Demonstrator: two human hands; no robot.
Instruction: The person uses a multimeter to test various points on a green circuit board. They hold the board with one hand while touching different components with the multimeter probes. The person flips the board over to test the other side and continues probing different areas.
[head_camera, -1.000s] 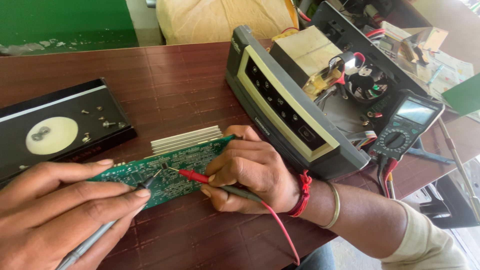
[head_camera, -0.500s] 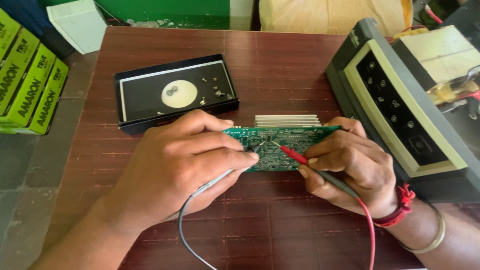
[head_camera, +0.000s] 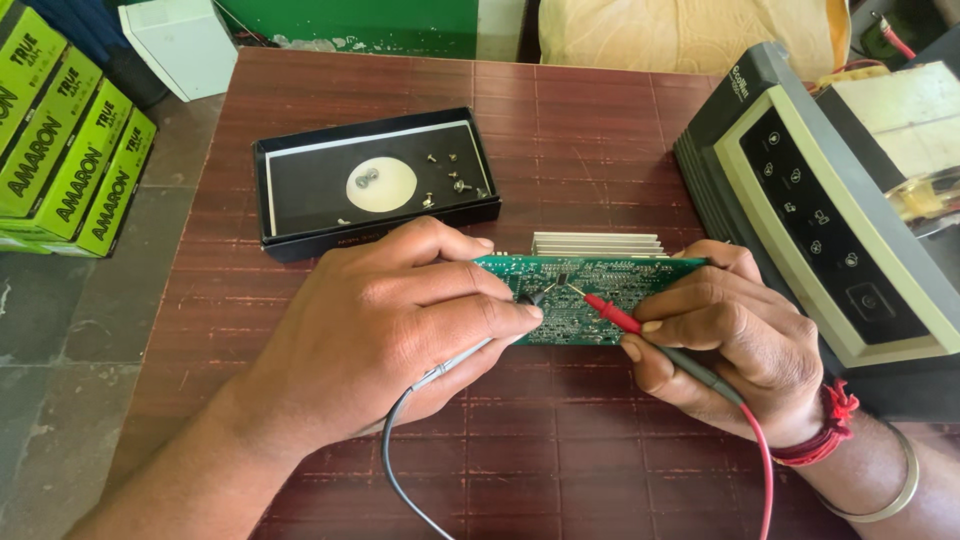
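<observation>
A green circuit board (head_camera: 590, 290) with a ribbed metal heat sink (head_camera: 597, 244) along its far edge lies on the brown table (head_camera: 590, 140). My left hand (head_camera: 400, 310) pinches a grey-leaded black test probe (head_camera: 470, 355), its tip on the board's left part. My right hand (head_camera: 730, 340) grips a red test probe (head_camera: 612, 312), its tip touching the board near the middle; its red lead (head_camera: 762, 470) runs toward me.
A shallow black tray (head_camera: 285, 235) with several loose screws and a white disc sits at the table's far left. A large grey and cream appliance casing (head_camera: 830, 230) lies opened on the right. Green boxes (head_camera: 70, 150) stand on the floor at left.
The view has swung left and downward, centring the board. Both hands have stayed on the board with the probes, their tips shifting only slightly.
</observation>
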